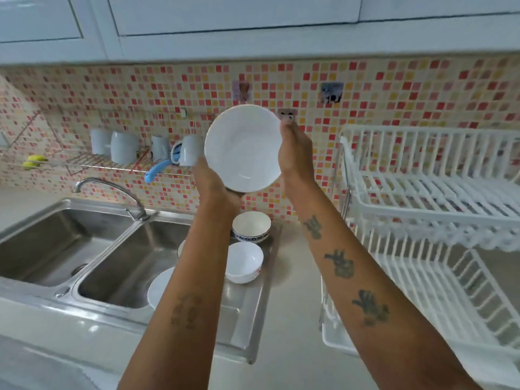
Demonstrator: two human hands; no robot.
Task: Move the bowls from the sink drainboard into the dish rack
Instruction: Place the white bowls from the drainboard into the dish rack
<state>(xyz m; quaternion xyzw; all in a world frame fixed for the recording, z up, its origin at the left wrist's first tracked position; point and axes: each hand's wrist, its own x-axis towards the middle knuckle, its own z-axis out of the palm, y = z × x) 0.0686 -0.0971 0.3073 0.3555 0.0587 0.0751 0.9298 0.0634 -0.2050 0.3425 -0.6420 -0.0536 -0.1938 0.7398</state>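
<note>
I hold a white bowl (243,149) up in front of the tiled wall, its hollow tilted toward me. My left hand (213,181) grips its lower left rim and my right hand (295,150) grips its right rim. Below, on the steel drainboard (247,313), stand a blue-patterned bowl (251,228) and a plain white bowl (244,266). Parts of two more white dishes (159,287) show behind my left forearm. The white two-tier dish rack (427,198) stands at the right, with no dishes visible in it.
A double steel sink (84,254) with a curved tap (112,190) lies at the left. A wall rack (112,161) holds several white mugs, a blue-handled brush and yellow sponges. White cabinets hang overhead. Pale countertop runs between drainboard and dish rack.
</note>
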